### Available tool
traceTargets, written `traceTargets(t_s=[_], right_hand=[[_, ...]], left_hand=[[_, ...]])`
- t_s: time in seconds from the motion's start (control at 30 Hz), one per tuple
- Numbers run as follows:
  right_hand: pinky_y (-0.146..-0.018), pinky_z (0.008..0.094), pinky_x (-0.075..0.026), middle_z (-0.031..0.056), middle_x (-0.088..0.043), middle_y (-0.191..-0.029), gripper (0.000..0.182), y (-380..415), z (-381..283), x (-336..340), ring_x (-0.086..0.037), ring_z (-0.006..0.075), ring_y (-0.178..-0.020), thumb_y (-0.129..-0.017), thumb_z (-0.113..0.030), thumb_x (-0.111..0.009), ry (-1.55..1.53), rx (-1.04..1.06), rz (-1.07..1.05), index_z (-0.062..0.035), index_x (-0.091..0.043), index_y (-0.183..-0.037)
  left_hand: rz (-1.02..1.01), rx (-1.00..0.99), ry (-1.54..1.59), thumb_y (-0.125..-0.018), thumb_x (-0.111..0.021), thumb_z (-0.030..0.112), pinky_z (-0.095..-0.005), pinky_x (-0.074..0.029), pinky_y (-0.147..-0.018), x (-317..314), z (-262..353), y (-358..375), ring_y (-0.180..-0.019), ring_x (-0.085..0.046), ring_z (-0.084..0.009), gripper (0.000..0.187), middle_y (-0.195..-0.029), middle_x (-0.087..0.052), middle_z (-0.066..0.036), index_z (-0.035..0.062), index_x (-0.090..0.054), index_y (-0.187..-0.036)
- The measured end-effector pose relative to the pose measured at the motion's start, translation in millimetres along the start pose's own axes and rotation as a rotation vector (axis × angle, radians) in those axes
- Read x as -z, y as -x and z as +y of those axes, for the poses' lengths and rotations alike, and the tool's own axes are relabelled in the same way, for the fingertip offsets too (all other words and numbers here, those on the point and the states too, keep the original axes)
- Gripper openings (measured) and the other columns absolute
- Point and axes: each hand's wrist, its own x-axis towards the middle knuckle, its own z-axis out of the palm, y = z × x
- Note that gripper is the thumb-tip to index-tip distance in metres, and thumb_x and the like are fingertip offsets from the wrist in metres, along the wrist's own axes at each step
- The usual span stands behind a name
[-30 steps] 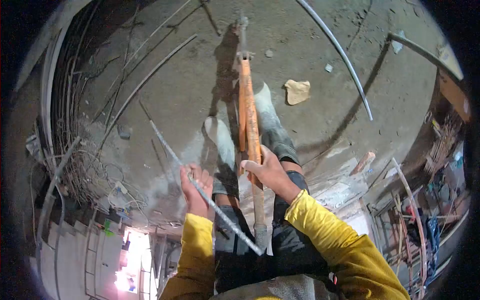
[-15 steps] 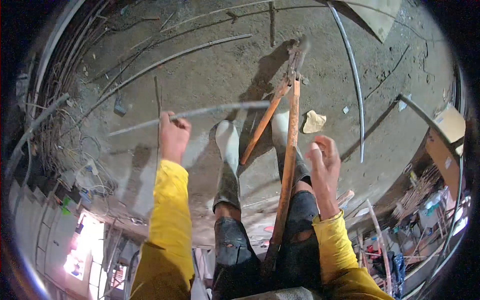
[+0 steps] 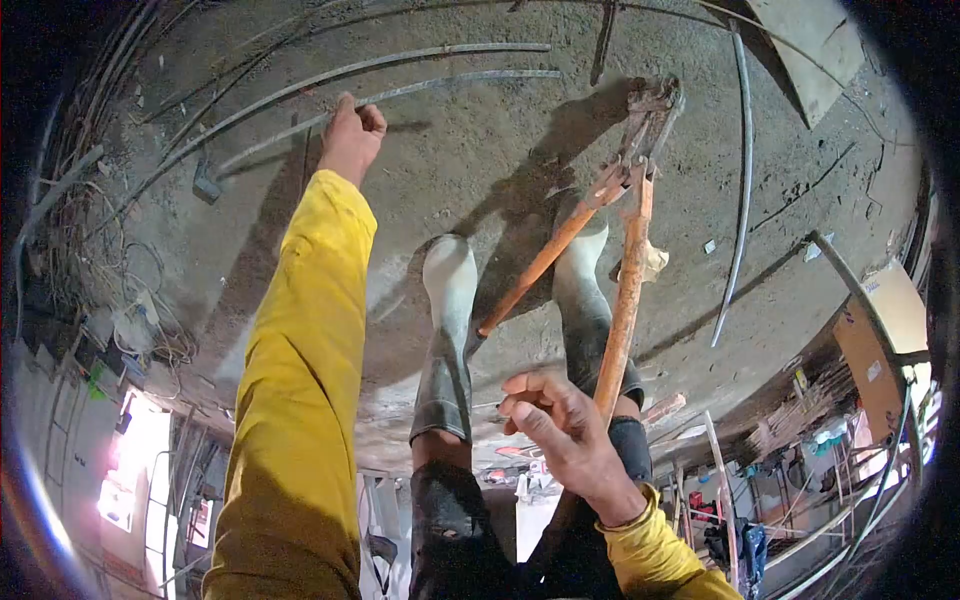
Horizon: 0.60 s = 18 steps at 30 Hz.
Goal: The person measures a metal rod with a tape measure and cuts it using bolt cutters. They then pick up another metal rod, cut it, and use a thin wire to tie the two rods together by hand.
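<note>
My left hand (image 3: pixel 352 140) reaches forward over the floor, fingers curled at a grey rod (image 3: pixel 430 84); the fingers look apart from the rod, though the contact is hard to make out. A longer grey rod (image 3: pixel 385 62) lies beyond it. My right hand (image 3: pixel 560 430), fingers bent and apart, holds nothing and is above my knee, beside an orange handle. Large bolt cutters with orange handles (image 3: pixel 627 285) lean between my legs, their rusty jaws (image 3: pixel 652 115) away from me. Their handles are spread.
Another grey rod (image 3: pixel 743 180) lies at the right, near a flat board (image 3: pixel 810 55). A pale fragment (image 3: pixel 655 263) is beside the cutters. Tangled wires (image 3: pixel 135 310) are at the left. A cardboard box (image 3: pixel 880 340) and stacked sticks (image 3: pixel 815 405) stand at the right.
My left arm has stretched forward, and the nearer rod lies farther away, near the longer one. My right hand has moved left and closer to my body. The view has shifted.
</note>
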Motion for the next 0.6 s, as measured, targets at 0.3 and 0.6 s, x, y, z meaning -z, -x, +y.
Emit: traceTargets(t_s=[0.3,0.6], right_hand=[[-0.081,0.0276,-0.046,0.0085,-0.057,-0.097,0.036,-6,-8,2,-0.055,0.0134,-0.090,-0.092,-0.025,-0.055,0.033,-0.032,-0.013,0.0024,-0.050,-0.114],[-0.069,0.0253,-0.043,0.0059,-0.057,-0.087,0.026,-3,-22,4,-0.054,0.0106,-0.081,-0.092,-0.019,-0.055,-0.018,-0.035,0.031,-0.0005,-0.051,-0.110]], left_hand=[[-0.221,0.138,-0.066,-0.090,-0.055,0.012,-0.0298,-0.049,-0.057,-15,4,-34,-0.062,-0.052,-0.0207,0.013,-0.069,-0.050,-0.007,0.0013,-0.049,-0.094],[-0.099,-1.453,-2.051,-0.073,-0.071,0.019,-0.0435,-0.041,-0.092,-44,7,10,-0.109,-0.051,-0.0311,0.057,-0.122,-0.050,-0.016,0.0125,-0.047,-0.124]])
